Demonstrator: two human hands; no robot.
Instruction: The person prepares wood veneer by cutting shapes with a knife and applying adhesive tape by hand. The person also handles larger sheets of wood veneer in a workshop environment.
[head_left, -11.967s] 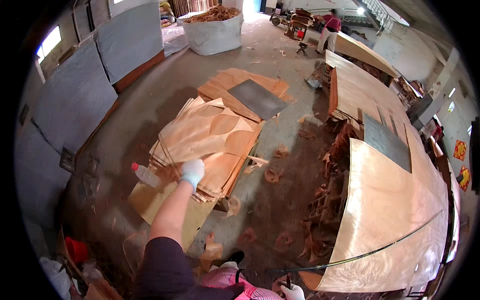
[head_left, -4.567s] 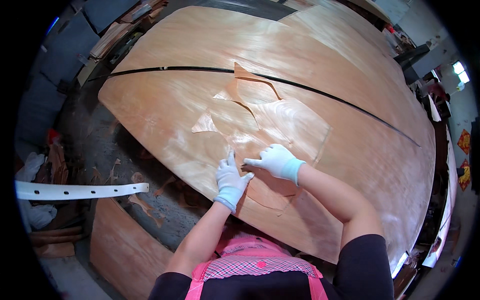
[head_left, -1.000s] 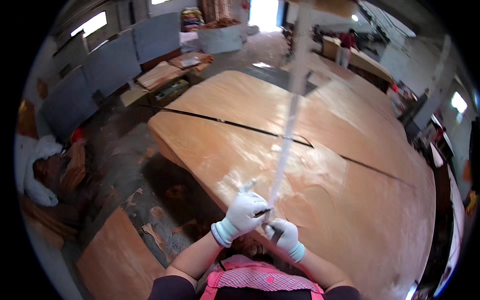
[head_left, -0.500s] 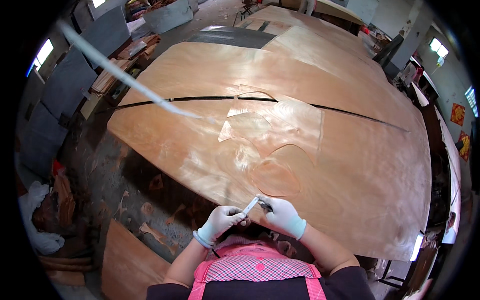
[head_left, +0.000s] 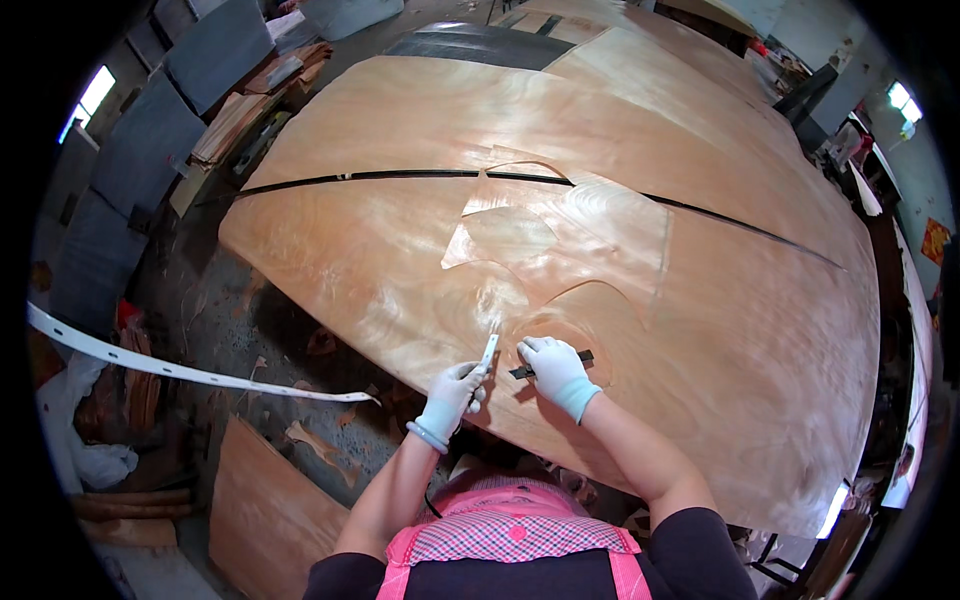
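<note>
A short end of white perforated tape (head_left: 489,350) stands up from my left hand (head_left: 456,391), pinched between thumb and fingers at the near edge of the wood sheet (head_left: 740,330). A longer white perforated strip (head_left: 200,371) hangs in from the left over the floor. Whether it joins the piece in my fingers I cannot tell. My right hand (head_left: 552,368) is closed over a dark flat blade-like tool (head_left: 586,356), low on the sheet. Under it lies a rounded veneer patch (head_left: 560,330), partly covered by the hand. Both hands wear pale gloves.
A thin dark gap (head_left: 400,174) crosses the sheet, with a cut veneer piece (head_left: 600,225) overlapping it. A loose wood panel (head_left: 265,500) leans at lower left. Veneer scraps (head_left: 322,450) litter the floor. Grey panels (head_left: 218,55) stand along the left.
My right hand has moved away from the left and down onto the veneer patch with the dark tool. My left hand has shifted slightly up and right. The long strip has swung down and left.
</note>
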